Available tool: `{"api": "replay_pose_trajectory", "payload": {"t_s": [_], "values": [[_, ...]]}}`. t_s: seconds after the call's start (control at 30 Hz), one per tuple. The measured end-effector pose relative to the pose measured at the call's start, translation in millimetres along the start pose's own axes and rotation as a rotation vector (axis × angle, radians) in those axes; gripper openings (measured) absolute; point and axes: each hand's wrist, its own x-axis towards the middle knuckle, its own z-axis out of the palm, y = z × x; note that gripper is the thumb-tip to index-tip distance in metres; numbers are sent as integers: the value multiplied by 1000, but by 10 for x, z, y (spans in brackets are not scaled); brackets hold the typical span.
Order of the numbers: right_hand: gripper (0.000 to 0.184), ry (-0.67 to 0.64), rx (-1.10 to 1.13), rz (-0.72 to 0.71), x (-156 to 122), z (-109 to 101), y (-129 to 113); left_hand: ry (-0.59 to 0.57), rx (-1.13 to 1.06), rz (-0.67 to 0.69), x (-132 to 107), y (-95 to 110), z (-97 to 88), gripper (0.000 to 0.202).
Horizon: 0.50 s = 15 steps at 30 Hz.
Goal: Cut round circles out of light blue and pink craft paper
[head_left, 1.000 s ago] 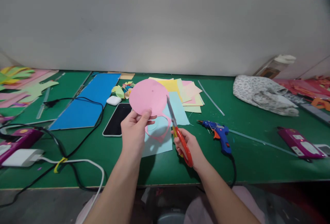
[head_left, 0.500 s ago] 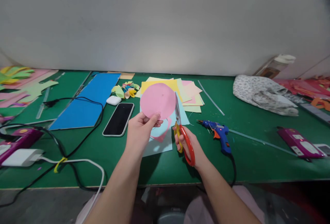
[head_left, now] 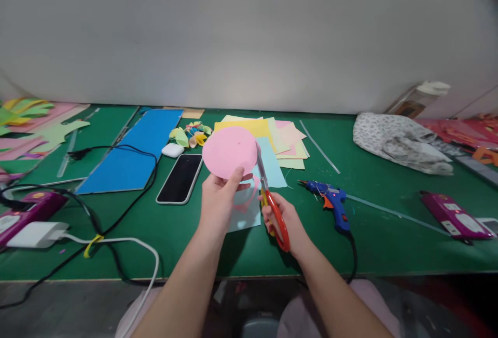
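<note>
Pinched between thumb and fingers of my left hand (head_left: 223, 192) is a pink paper circle (head_left: 229, 151), raised above the table. My right hand (head_left: 286, 218) grips scissors (head_left: 280, 226) with red and yellow handles. Their blades point up and away, along the circle's right edge; I cannot tell whether they touch the paper. Beneath the hands lie light blue paper (head_left: 272, 164) and a curved pink paper scrap (head_left: 251, 198). Behind the circle, yellow paper (head_left: 249, 126) and other pastel sheets are stacked.
Left of my hands are a phone (head_left: 179, 179), a white case (head_left: 172, 150), a blue board (head_left: 132, 151) and tangled cables. To the right, a blue glue gun (head_left: 330, 200) lies near a purple power strip (head_left: 453, 216) and a patterned cloth (head_left: 397, 140). A white partition (head_left: 249, 42) stands behind.
The pink circle has shifted slightly left and tilted flatter, while my left hand has turned under it. The scissors have moved a little left and stay beside its edge.
</note>
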Motion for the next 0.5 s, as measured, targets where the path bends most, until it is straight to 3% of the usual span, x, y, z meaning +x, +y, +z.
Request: {"api": "replay_pose_trajectory", "payload": {"t_s": [0.2, 0.5], "values": [[50, -40, -134, -66, -7, 6, 5, 38, 86, -15, -4, -7, -17, 29], [48, -51, -112, -119, -42, -6, -92, -84, 221, -54, -6, 73, -80, 24]]}}
